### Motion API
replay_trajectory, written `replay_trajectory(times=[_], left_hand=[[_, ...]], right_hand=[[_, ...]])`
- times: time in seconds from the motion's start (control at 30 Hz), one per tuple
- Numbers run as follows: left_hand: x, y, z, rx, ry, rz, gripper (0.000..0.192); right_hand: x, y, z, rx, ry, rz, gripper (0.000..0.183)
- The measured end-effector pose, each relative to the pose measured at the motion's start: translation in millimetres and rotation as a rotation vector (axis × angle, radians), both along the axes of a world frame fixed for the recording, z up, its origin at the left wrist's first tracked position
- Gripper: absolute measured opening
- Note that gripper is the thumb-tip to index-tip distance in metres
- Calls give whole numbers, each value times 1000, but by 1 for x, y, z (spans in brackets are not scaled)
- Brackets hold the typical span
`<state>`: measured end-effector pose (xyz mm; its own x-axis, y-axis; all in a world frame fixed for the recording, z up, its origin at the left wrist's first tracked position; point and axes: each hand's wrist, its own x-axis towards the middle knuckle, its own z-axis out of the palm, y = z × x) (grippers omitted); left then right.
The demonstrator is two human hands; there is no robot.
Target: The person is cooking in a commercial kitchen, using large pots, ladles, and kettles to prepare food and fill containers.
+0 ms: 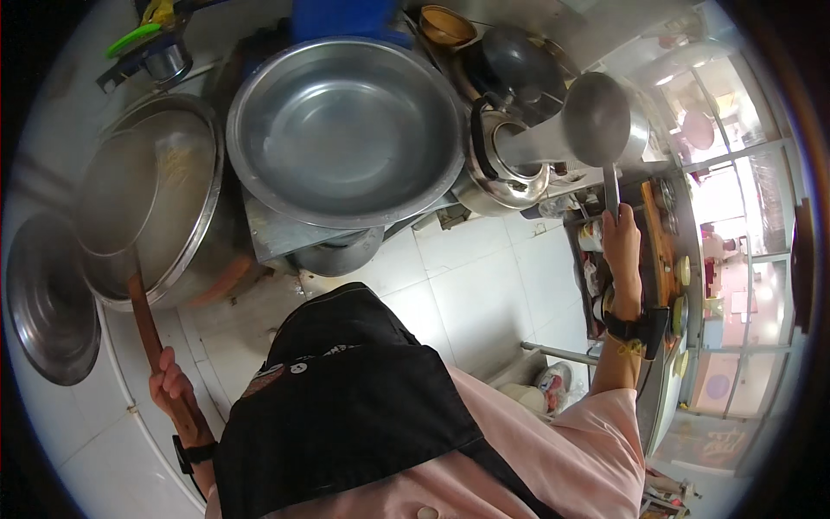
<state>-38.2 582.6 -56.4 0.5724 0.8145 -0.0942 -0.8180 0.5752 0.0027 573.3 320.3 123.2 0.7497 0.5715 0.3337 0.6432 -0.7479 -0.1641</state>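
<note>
My left hand (pixel 172 389) grips the wooden handle (pixel 144 318) of a large round strainer (pixel 120 194). Its bowl lies over the mouth of a deep metal pot (pixel 207 227), and haze blurs the inside. Pale yellowish strands (pixel 178 172) show in the pot beside the strainer's rim. On the other side, my right hand (pixel 621 240) holds a metal ladle (pixel 596 120) by its handle, the bowl tipped. A cloudy stream (pixel 541 143) runs from the ladle into the open top of a metal kettle (pixel 483 185). Between the two vessels sits a wide metal basin (pixel 350 149).
A metal lid (pixel 55 298) leans at the far left. Behind the kettle are a black wok (pixel 522 65) and a brown bowl (pixel 447 26). Shelving (pixel 655 246) with jars runs along the right, before glass panes (pixel 726 194). A metal rail (pixel 561 352) juts near my right side.
</note>
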Motion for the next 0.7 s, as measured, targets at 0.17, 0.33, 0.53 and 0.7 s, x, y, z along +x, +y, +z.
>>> replay_trajectory(times=[0.17, 0.33, 0.53, 0.7], left_hand=[[-62, -30, 9, 78, 113, -97, 34], [-74, -74, 65, -38, 54, -374, 36], [-54, -98, 108, -22, 264, -244, 64], [-27, -53, 123, -136, 172, -470, 72]], right_hand=[[-13, 9, -6, -243, -200, -85, 18], [-35, 22, -3, -182, -283, -47, 18], [-67, 57, 12, 394, 408, 39, 13], [-84, 76, 20, 749, 793, 154, 14]])
